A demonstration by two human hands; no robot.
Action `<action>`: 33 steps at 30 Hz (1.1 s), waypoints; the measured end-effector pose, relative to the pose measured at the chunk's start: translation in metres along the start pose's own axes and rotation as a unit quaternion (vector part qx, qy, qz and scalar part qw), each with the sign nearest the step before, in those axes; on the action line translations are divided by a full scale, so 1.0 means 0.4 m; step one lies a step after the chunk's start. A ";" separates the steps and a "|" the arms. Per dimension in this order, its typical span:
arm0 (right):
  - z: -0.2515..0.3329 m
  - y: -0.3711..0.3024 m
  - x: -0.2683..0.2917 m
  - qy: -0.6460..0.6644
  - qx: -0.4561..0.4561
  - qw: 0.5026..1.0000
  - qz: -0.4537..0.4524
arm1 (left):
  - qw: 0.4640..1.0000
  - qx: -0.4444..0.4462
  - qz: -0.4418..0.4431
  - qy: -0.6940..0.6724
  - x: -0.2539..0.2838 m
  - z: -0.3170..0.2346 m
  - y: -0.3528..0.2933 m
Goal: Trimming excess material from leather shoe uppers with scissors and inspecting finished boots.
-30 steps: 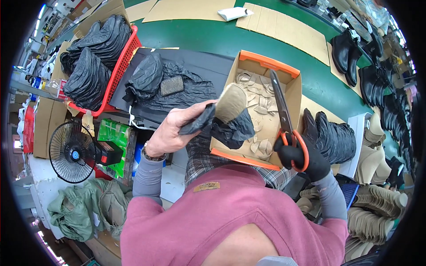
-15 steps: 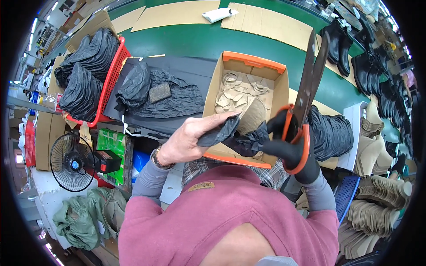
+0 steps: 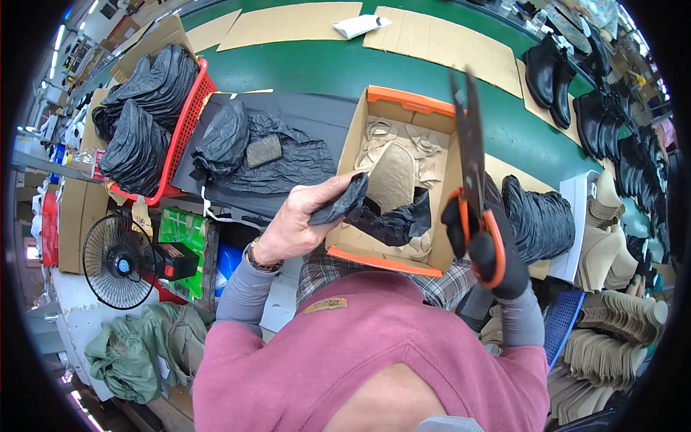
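Observation:
My bare left hand [image 3: 296, 222], wearing a wristwatch, grips a black crinkled shoe piece by its edge. The beige insole [image 3: 392, 176] of that piece faces up, with loose black material around its near end. My right hand [image 3: 512, 270], in a black glove, holds large scissors [image 3: 472, 155] by their orange handles. Their dark blades point away from me, smeared by motion and apart from the shoe piece. Below the piece stands a cardboard box [image 3: 415, 104] with orange edges. Curved beige offcuts [image 3: 426, 142] lie inside it.
On the left are a red basket [image 3: 188, 119] of black crinkled pieces and a fan [image 3: 124, 263]. A dark block [image 3: 264, 152] rests on black wrapping. To the right stand a stack of black pieces [image 3: 540, 219], beige insoles [image 3: 608, 353] and black boots [image 3: 551, 75].
The scissors have moved lower and tilted left, and the gloved hand has drawn away from the shoe piece. The left hand has shifted slightly left, and the insole now shows more fully.

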State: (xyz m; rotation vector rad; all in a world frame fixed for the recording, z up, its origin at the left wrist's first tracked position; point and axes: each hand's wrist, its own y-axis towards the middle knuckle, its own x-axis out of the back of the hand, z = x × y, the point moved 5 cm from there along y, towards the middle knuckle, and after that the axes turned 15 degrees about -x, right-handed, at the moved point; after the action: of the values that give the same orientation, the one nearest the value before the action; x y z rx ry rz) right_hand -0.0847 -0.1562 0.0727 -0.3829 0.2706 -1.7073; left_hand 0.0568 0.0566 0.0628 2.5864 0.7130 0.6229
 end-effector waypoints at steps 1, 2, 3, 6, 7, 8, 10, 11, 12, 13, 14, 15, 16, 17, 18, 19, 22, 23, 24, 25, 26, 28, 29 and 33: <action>0.008 -0.018 0.015 -0.061 0.008 0.998 0.021 | 1.000 -0.008 -0.003 0.010 0.009 -0.001 0.001; 0.005 -0.030 0.026 -0.122 0.017 0.991 0.043 | 1.000 -0.007 -0.006 0.012 0.016 -0.001 0.001; -0.001 -0.034 0.039 -0.123 0.018 0.991 0.047 | 1.000 -0.010 -0.002 0.025 0.023 -0.004 0.004; -0.025 -0.053 0.049 -0.240 0.019 0.967 0.083 | 0.999 -0.023 -0.008 0.037 0.031 -0.012 0.013; -0.031 -0.057 0.052 -0.268 0.023 0.960 0.077 | 0.998 -0.027 0.014 0.046 0.033 -0.014 0.015; -0.037 -0.060 0.056 -0.296 0.026 0.952 0.071 | 0.997 -0.031 0.036 0.055 0.031 -0.015 0.017; -0.056 -0.059 0.065 -0.287 0.015 0.955 0.074 | 1.000 -0.018 0.003 -0.019 0.014 -0.003 0.013; -0.062 -0.058 0.067 -0.280 0.004 0.957 0.077 | 0.995 -0.004 -0.030 -0.093 0.010 0.003 0.011; -0.055 -0.057 0.067 -0.279 0.005 0.957 0.077 | 0.995 -0.005 -0.029 -0.093 0.015 0.001 0.010; -0.041 -0.054 0.063 -0.311 0.021 0.946 0.088 | 0.998 0.008 0.005 -0.063 0.016 0.004 0.005; -0.031 -0.051 0.059 -0.343 0.037 0.933 0.099 | 0.998 0.021 0.038 -0.034 0.014 0.006 0.002; -0.026 -0.047 0.061 -0.342 0.038 0.933 0.100 | 0.998 0.022 0.039 -0.034 0.005 -0.004 0.008; -0.021 -0.045 0.060 -0.369 0.048 0.923 0.096 | 0.998 0.021 0.005 -0.059 -0.004 -0.022 0.021; -0.019 -0.042 0.060 -0.396 0.058 0.912 0.092 | 0.996 0.020 -0.029 -0.084 -0.006 -0.032 0.028; -0.019 -0.039 0.063 -0.395 0.057 0.912 0.091 | 0.996 0.020 -0.028 -0.085 0.001 -0.028 0.028; -0.022 -0.036 0.065 -0.398 0.054 0.911 0.094 | 0.999 0.001 0.021 -0.034 0.008 -0.028 0.028; -0.021 -0.033 0.068 -0.413 0.054 0.904 0.094 | 0.998 -0.009 0.064 0.019 0.011 -0.035 0.028; -0.020 -0.034 0.068 -0.427 0.058 0.898 0.091 | 0.997 -0.015 0.067 0.021 0.012 -0.034 0.026; -0.023 -0.036 0.068 -0.427 0.057 0.898 0.091 | 0.997 -0.020 0.070 0.022 0.013 -0.033 0.024; -0.027 -0.034 0.068 -0.418 0.056 0.902 0.093 | 0.997 -0.020 0.070 0.023 0.014 -0.033 0.023; -0.031 -0.033 0.068 -0.410 0.054 0.905 0.096 | 0.997 -0.020 0.072 0.024 0.014 -0.032 0.021; -0.036 -0.033 0.067 -0.406 0.051 0.907 0.098 | 0.997 -0.022 0.075 0.026 0.012 -0.034 0.022; -0.038 -0.034 0.066 -0.402 0.048 0.909 0.099 | 0.996 -0.017 0.080 0.018 0.008 -0.036 0.026; -0.032 -0.033 0.062 -0.388 0.040 0.912 0.127 | 0.996 -0.029 0.078 0.009 0.004 -0.033 0.023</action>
State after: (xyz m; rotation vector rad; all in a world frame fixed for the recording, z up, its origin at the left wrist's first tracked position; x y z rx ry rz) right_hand -0.1053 -0.1788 0.0684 -0.8872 -0.3217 -1.1922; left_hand 0.0551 0.0533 0.0787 2.6024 0.4938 0.7038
